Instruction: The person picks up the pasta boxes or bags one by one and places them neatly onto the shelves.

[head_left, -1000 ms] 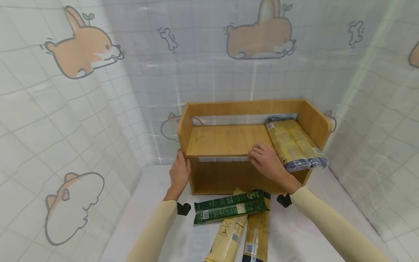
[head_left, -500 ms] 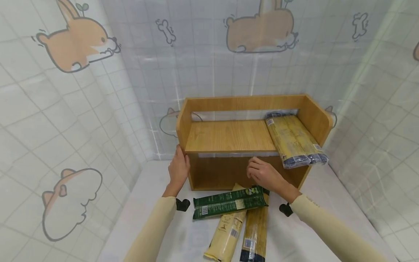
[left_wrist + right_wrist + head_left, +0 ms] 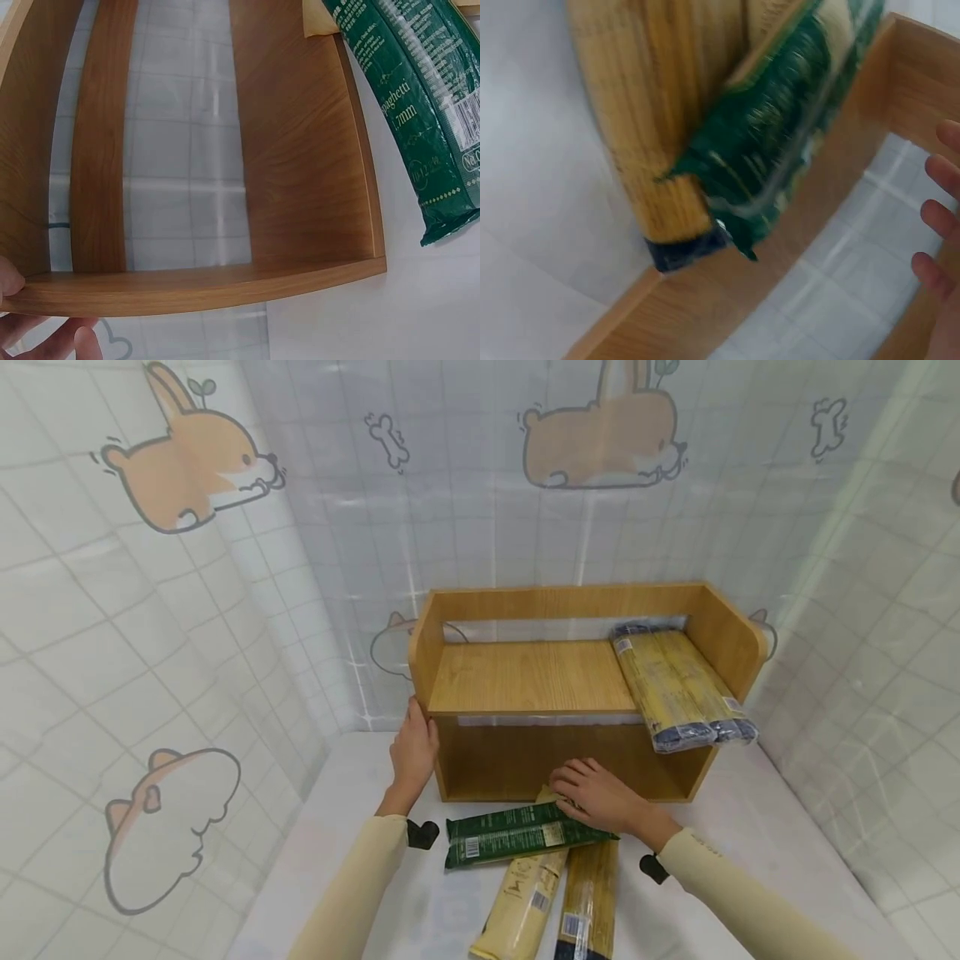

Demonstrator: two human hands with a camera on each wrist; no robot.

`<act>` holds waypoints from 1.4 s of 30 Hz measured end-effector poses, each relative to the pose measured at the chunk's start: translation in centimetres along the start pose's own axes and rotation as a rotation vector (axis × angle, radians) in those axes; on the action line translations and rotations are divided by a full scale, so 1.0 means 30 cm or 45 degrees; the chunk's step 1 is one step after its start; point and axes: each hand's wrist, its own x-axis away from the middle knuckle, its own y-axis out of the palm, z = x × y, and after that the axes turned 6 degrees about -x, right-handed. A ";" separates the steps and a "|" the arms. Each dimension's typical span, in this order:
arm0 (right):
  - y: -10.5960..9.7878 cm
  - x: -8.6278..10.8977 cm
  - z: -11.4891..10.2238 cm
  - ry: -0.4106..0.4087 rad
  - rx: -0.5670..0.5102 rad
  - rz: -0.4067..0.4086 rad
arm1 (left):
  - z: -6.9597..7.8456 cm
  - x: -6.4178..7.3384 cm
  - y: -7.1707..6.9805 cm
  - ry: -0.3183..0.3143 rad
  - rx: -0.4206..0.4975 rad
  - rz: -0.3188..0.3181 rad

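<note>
Green packet [image 3: 517, 837] lies below the right grip [image 3: 596, 795].

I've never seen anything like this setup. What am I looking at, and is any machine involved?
No robot here, just a person working bare-handed. One camera on the head takes the wide picture; one on each wrist takes the close-ups. On the white table stands a wooden shelf. In front, a green spaghetti packet lies across a cream packet and a yellow pack with navy ends; two more yellow packs lie on the upper board. The left hand grips the shelf's side panel; the right hand, near the green packet, holds nothing.
</note>
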 end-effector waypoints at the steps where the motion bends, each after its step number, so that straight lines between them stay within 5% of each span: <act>1: 0.007 0.006 -0.006 0.013 -0.006 -0.031 | 0.000 0.002 0.001 -0.004 -0.001 -0.001; 9: 0.051 0.048 -0.027 0.093 -0.033 -0.236 | -0.006 0.019 0.007 0.004 0.003 -0.022; 16: 0.069 0.054 -0.041 0.162 -0.240 -0.377 | -0.010 0.022 0.004 0.014 0.012 0.001; 33: 0.111 0.047 -0.024 0.173 -0.372 -0.446 | -0.004 0.016 0.005 0.011 0.004 0.022; 42: 0.131 0.035 -0.018 0.158 -0.290 -0.426 | 0.000 0.004 0.000 0.022 -0.013 -0.002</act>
